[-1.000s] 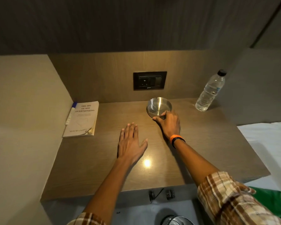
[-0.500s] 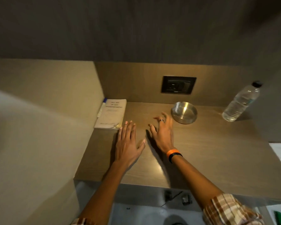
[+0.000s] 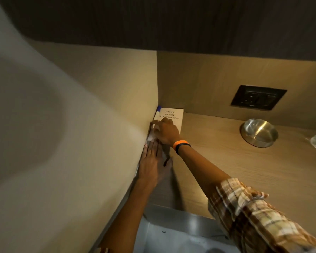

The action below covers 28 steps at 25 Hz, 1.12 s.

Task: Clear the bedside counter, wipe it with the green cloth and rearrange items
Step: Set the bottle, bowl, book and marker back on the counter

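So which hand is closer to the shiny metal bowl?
Right. The right hand rests on the book, far left of the bowl. The left hand lies flat by the side wall, farther still.

Beige side wall (image 3: 98, 125), black wall socket (image 3: 258, 97)

Open counter (image 3: 235, 170) beside bowl (image 3: 259, 132)

The left hand (image 3: 153, 163) lies flat, palm down, fingers straight together. The right hand (image 3: 165, 133), bare-forearmed with its plaid sleeve pushed up, reaches forward just beyond it, fingers curled downward.
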{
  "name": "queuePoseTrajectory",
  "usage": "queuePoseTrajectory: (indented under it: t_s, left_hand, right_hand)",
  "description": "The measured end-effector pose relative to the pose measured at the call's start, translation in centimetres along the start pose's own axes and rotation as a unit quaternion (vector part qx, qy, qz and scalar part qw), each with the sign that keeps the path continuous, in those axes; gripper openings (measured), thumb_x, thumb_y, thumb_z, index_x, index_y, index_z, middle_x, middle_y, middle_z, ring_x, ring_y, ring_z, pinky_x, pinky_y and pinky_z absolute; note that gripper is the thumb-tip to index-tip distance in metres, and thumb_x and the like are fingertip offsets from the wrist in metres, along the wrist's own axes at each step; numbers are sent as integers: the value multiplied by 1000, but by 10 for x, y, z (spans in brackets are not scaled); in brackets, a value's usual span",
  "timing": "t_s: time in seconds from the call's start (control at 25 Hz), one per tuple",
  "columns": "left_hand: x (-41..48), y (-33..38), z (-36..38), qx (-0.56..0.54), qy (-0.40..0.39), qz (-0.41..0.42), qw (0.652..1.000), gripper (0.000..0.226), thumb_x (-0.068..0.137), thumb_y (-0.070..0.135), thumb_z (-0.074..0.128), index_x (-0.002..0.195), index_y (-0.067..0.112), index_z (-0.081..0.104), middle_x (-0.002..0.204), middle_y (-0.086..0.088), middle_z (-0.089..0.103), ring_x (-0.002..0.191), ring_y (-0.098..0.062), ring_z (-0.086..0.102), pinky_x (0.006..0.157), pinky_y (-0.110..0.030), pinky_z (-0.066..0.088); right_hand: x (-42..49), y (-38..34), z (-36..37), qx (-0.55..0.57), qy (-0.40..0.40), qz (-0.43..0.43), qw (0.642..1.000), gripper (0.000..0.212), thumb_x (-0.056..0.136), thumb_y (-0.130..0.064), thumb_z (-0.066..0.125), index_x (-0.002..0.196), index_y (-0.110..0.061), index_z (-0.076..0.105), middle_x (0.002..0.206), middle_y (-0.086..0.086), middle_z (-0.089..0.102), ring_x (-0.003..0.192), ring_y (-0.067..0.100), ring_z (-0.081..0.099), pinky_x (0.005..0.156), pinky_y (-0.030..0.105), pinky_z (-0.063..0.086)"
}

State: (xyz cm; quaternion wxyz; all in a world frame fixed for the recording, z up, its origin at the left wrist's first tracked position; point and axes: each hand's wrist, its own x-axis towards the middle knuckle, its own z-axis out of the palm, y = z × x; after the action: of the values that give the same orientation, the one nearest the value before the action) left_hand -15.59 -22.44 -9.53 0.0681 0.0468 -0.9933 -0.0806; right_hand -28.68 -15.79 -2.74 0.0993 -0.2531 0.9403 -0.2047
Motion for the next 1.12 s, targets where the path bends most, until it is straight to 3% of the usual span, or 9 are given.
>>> queuePoseTrajectory:
  t_s: [0.16,0.36,0.64,0.76,0.92,1.12]
  left_hand:
    - [5,4,-2,-33,-1,-18,999,88,93,68,22,157,8,16,166,-13,16,155,-26,9,127,-41,4]
    - [0,14,-5,-12,0,-13,1000,88,96,69,16,158,9,0,167,-12,-3,155,-27,-5,126,-41,-5]
    - [15,72,-2,-31,-18,80,996,84,98,63,20,158,10,-4,167,-9,-8,154,-21,-10,127,-44,3]
    - [19,98,6,-29,-45,97,994,83,99,60,25,158,10,-4,167,-10,-8,154,-22,-9,127,-45,5]
    - [26,113,13,-14,-70,106,992,84,98,56,33,158,8,-2,168,-12,-4,155,-24,-5,127,-44,5]
    - [29,115,18,-10,-88,100,991,83,99,58,31,158,8,-1,168,-13,-1,155,-24,-3,127,-44,6]
  right_hand:
    - [15,-3,4,-37,23,23,999,37,103,-24,43,133,-12,61,131,20,51,125,40,48,99,51,51]
    - [1,22,-10,50,100,91,990,28,100,-12,51,112,-3,74,117,22,69,107,36,65,94,44,56]
    - [-85,98,-25,158,271,244,918,18,90,-11,66,106,-10,75,102,13,75,96,29,69,81,33,52]
    - [-97,111,-26,162,281,277,905,19,91,-12,65,108,-10,74,102,13,73,94,28,68,78,28,47]
    - [-100,118,-26,144,273,276,910,18,94,-14,65,109,-11,73,106,12,69,95,28,66,83,36,54]
    - [-103,119,-26,128,260,278,916,15,96,-16,63,106,-9,71,106,13,68,96,28,66,73,28,42]
